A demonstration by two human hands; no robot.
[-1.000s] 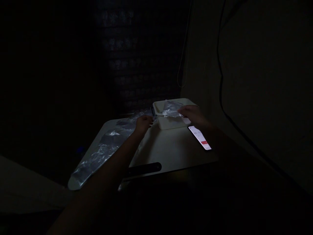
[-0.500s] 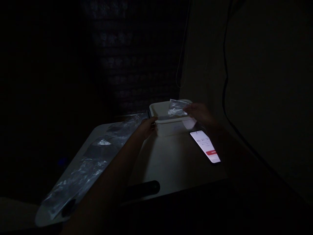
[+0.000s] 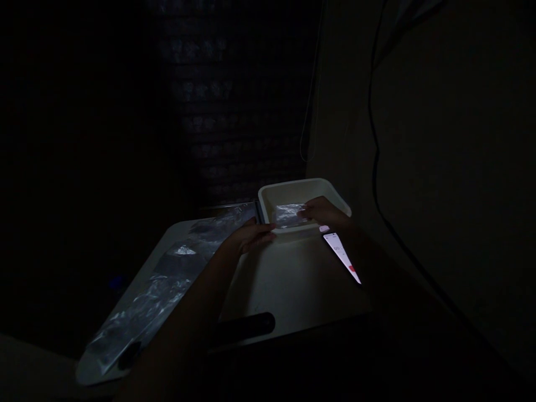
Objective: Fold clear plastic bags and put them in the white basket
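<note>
Low light leaves much of the scene dark. My right hand (image 3: pixel 323 211) reaches over the front right of a white plastic tub (image 3: pixel 304 230), its fingers closed on a shiny clear plastic bag (image 3: pixel 288 216). The bag is inside the tub, low behind the front rim. At the tub's front left corner is my left hand (image 3: pixel 253 237), its fingers stretched out and apart, touching the rim. Beside my left forearm, more clear plastic bags (image 3: pixel 157 296) lie in a long overlapping spread.
A white folding table (image 3: pixel 285 279) with a dark handle slot (image 3: pixel 247 328) at its near edge carries everything. To the right, a lit phone (image 3: pixel 341 254) is partly covered by my right arm. A dark cable (image 3: pixel 374 151) runs down the wall.
My right hand has lowered the plastic bag from above the rim into the tub. My left hand's fingers have stretched out at the corner. The view has shifted slightly.
</note>
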